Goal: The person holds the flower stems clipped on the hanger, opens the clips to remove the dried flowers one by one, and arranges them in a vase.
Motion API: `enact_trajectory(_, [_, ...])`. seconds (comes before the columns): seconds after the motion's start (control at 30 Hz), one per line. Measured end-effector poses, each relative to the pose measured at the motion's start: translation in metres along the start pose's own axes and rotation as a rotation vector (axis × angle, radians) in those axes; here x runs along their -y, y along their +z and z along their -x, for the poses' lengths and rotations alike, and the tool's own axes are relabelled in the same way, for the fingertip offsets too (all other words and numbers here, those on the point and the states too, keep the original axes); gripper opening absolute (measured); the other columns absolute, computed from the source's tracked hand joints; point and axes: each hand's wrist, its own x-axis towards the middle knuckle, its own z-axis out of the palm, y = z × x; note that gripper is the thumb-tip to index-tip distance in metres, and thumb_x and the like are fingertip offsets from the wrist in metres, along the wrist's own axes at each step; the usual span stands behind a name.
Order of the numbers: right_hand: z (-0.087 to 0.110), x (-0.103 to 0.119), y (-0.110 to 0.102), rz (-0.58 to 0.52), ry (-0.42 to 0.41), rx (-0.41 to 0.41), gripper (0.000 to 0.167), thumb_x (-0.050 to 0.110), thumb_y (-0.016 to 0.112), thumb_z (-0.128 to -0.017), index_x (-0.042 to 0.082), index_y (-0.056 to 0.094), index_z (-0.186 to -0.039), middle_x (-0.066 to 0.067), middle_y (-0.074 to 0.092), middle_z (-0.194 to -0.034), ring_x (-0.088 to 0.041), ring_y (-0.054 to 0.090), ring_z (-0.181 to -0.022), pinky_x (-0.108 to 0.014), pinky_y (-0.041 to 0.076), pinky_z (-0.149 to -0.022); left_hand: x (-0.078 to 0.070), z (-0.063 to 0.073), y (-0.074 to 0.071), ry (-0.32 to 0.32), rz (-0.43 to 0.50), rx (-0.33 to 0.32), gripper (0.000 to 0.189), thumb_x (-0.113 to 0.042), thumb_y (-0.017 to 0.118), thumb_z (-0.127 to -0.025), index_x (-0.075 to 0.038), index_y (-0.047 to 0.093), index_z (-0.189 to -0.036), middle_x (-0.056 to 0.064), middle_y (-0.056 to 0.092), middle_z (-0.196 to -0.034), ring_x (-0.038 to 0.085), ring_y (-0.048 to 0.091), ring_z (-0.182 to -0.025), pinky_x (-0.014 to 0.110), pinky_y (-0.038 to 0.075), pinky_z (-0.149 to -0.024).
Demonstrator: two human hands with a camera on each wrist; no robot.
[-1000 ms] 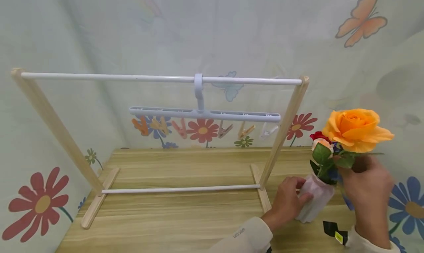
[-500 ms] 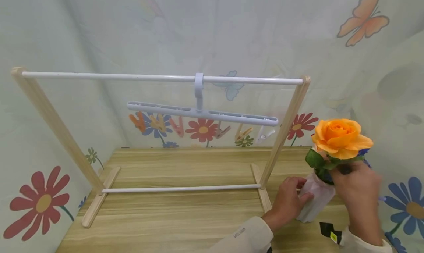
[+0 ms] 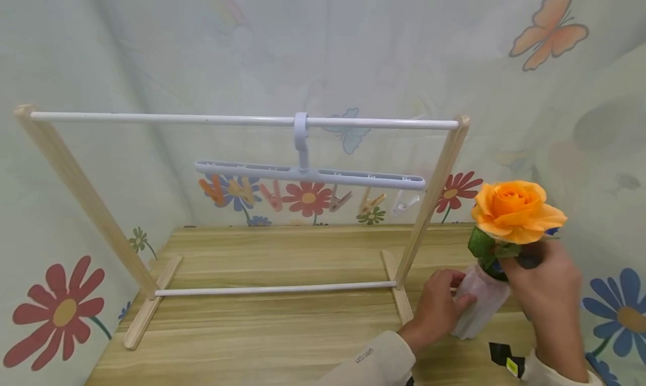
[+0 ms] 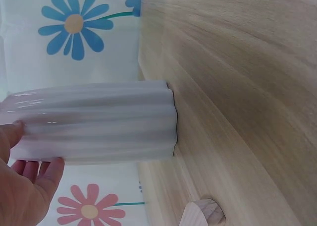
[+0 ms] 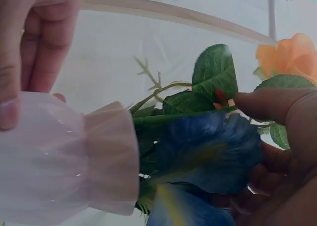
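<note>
On the right side of the table, a pale pink fluted vase (image 3: 481, 304) stands upright. My left hand (image 3: 438, 304) holds it around the upper part, with thumb and fingers on its wall; the left wrist view shows its base on the wood. A large orange rose (image 3: 517, 212) rises above the vase. My right hand (image 3: 552, 290) pinches its green stem just over the vase mouth. Blue petals (image 5: 210, 149) and green leaves (image 5: 215, 70) crowd the mouth in the right wrist view. The stem ends inside the vase are hidden.
A wooden rack (image 3: 439, 195) with white bars stands on the table (image 3: 282, 341), left of the vase. From its top bar hangs a pale blue hanger (image 3: 353, 178) with several coloured clips. A small black tag (image 3: 506, 358) lies near my right sleeve.
The orange rose and my right hand have moved left and lower, over the vase mouth; the red and pale flowers are now covered. My left hand stays put. The hanger rocks slightly.
</note>
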Motion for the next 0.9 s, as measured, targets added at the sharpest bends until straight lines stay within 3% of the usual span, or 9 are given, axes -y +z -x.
enact_trajectory(0.07, [0.002,0.002,-0.001,-0.053,-0.006,-0.037,0.053,0.024,0.074,-0.088,0.001,0.057,-0.133,-0.032,0.067,-0.118,-0.049,0.059,-0.112,-0.069,0.042,-0.099,0.001,0.000,0.000,0.013,-0.011,-0.008,0.030,-0.022,0.078,-0.091,-0.012,0.067,-0.117,-0.003,0.068,-0.109,-0.002,0.062,-0.099,0.003,0.047,-0.078])
enact_trajectory(0.17, [0.004,0.006,-0.002,-0.118,-0.006,-0.098,0.063,0.024,0.076,-0.087,0.010,0.050,-0.143,-0.022,0.066,-0.123,-0.021,0.064,-0.103,-0.039,0.054,-0.097,0.001,0.000,0.001,0.009,-0.013,-0.005,0.030,-0.022,0.078,-0.091,-0.012,0.067,-0.116,-0.003,0.068,-0.107,-0.003,0.061,-0.097,0.003,0.049,-0.077])
enact_trajectory(0.23, [0.006,0.008,-0.002,-0.169,-0.013,-0.143,0.068,0.024,0.078,-0.086,0.016,0.048,-0.146,-0.013,0.065,-0.126,0.000,0.057,-0.098,-0.016,0.051,-0.088,0.001,-0.001,0.001,-0.001,-0.011,0.002,0.030,-0.022,0.079,-0.090,-0.012,0.067,-0.116,-0.004,0.068,-0.107,-0.003,0.061,-0.096,0.003,0.048,-0.077])
enact_trajectory(0.3, [0.007,0.011,-0.001,-0.214,-0.029,-0.197,0.069,0.024,0.080,-0.084,0.019,0.049,-0.145,0.004,0.063,-0.122,0.014,0.047,-0.093,-0.001,0.039,-0.078,0.001,-0.001,0.001,-0.010,-0.004,0.006,0.029,-0.022,0.079,-0.090,-0.012,0.068,-0.115,-0.004,0.068,-0.106,-0.003,0.061,-0.096,0.003,0.048,-0.076])
enact_trajectory(0.47, [0.009,0.016,0.003,-0.290,-0.093,-0.309,0.076,0.020,0.080,-0.083,0.027,0.043,-0.149,0.033,0.042,-0.112,0.016,0.047,-0.097,-0.001,0.042,-0.083,0.001,-0.002,0.001,-0.024,-0.022,0.001,0.029,-0.023,0.079,-0.090,-0.013,0.068,-0.115,-0.004,0.068,-0.106,-0.003,0.062,-0.095,0.001,0.046,-0.075])
enact_trajectory(0.6, [0.010,0.017,0.008,-0.270,-0.186,-0.397,0.079,0.018,0.075,-0.086,0.028,0.035,-0.153,0.036,0.033,-0.115,0.017,0.044,-0.099,-0.003,0.042,-0.087,0.000,-0.002,0.000,-0.030,-0.023,0.001,0.030,-0.024,0.079,-0.090,-0.013,0.068,-0.116,-0.004,0.068,-0.106,-0.003,0.062,-0.095,0.001,0.045,-0.075])
enact_trajectory(0.7, [0.010,0.017,0.011,-0.243,-0.248,-0.469,0.075,0.019,0.074,-0.087,0.028,0.036,-0.151,0.036,0.031,-0.115,0.018,0.041,-0.091,-0.002,0.038,-0.083,0.000,-0.002,0.000,-0.033,-0.014,0.002,0.030,-0.023,0.079,-0.090,-0.012,0.068,-0.116,-0.004,0.068,-0.107,-0.003,0.062,-0.095,0.001,0.046,-0.076])
enact_trajectory(0.77, [0.012,0.018,0.012,-0.226,-0.247,-0.496,0.070,0.022,0.072,-0.088,0.027,0.038,-0.149,0.035,0.033,-0.107,0.018,0.038,-0.082,-0.003,0.036,-0.078,0.000,-0.002,0.000,-0.029,-0.014,-0.001,0.030,-0.023,0.079,-0.090,-0.012,0.067,-0.116,-0.004,0.068,-0.108,-0.003,0.062,-0.096,0.001,0.047,-0.076])
enact_trajectory(0.9, [0.015,0.021,0.015,-0.267,-0.155,-0.507,0.063,0.031,0.075,-0.088,0.026,0.045,-0.144,0.036,0.041,-0.086,0.018,0.040,-0.068,-0.001,0.036,-0.072,0.000,-0.001,0.000,-0.012,-0.027,-0.008,0.030,-0.022,0.079,-0.090,-0.012,0.067,-0.115,-0.003,0.068,-0.108,-0.002,0.063,-0.097,0.001,0.047,-0.077])
